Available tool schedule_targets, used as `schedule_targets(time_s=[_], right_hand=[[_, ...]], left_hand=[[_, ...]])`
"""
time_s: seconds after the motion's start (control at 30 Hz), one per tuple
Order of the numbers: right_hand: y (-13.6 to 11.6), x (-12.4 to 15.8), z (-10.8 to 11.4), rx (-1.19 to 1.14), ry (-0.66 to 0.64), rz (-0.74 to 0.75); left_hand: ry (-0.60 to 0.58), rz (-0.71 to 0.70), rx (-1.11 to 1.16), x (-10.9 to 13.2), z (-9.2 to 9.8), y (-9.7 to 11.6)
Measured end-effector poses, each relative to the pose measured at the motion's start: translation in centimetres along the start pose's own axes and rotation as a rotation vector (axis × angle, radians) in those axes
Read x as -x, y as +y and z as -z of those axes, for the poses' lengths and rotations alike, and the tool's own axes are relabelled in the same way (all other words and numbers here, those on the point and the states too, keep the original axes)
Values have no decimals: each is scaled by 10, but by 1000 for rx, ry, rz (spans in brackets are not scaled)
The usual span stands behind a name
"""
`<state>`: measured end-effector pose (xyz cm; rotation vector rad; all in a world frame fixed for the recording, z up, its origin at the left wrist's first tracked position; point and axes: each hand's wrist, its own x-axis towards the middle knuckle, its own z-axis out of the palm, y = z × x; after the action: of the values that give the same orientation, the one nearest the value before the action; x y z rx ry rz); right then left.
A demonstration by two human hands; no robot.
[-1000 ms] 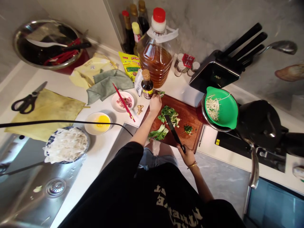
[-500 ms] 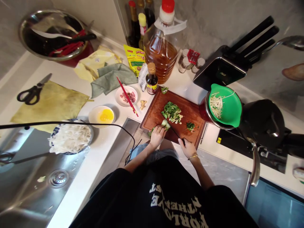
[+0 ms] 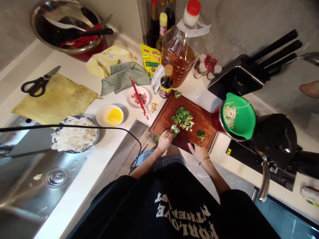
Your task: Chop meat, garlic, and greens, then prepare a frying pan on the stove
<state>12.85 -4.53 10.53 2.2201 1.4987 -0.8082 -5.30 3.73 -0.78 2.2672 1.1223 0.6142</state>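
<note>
Left hand (image 3: 165, 140): gripping a leafy stalk (image 3: 175, 129) on the chopping board (image 3: 163, 119). Right hand (image 3: 200, 153): closed round a knife (image 3: 193, 145). Step, I judge: slicing; next cut calls for steady hold.

Left hand (image 3: 165, 140) on greens (image 3: 175, 130) — chopped leaves (image 3: 182, 118), board (image 3: 163, 119)

The left arm (image 3: 146, 162) goes up and to the right in the lower part of the frame, and the left hand (image 3: 164, 140) is just below the middle, palm down, with its fingers (image 3: 167, 134) bent and close together. The right arm (image 3: 217, 175) comes up and left from the lower right, and the right hand (image 3: 200, 153) is curled up, a bit lower, its thumb (image 3: 191, 148) pointing up and left. The hands are near but do not touch.
</note>
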Motion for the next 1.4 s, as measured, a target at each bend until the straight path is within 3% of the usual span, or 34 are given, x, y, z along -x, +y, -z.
schedule_targets(time_s=[0.2, 0.5, 0.67, 0.93, 1.4], right_hand=[[-4, -21, 11, 12, -59, 23], [0, -40, -28, -89, 106, 18], [8, -28, -19, -151, 195, 51], [19, 2, -7, -43, 90, 62], [12, 2, 0, 26, 45, 45]], left_hand=[[-7, 9, -4, 2, -3, -2], [-6, 8, -8, -3, -3, -4], [9, 18, -36, -6, -5, -4], [-5, 45, -114, 0, -8, 0], [17, 70, -135, 0, -8, 3]])
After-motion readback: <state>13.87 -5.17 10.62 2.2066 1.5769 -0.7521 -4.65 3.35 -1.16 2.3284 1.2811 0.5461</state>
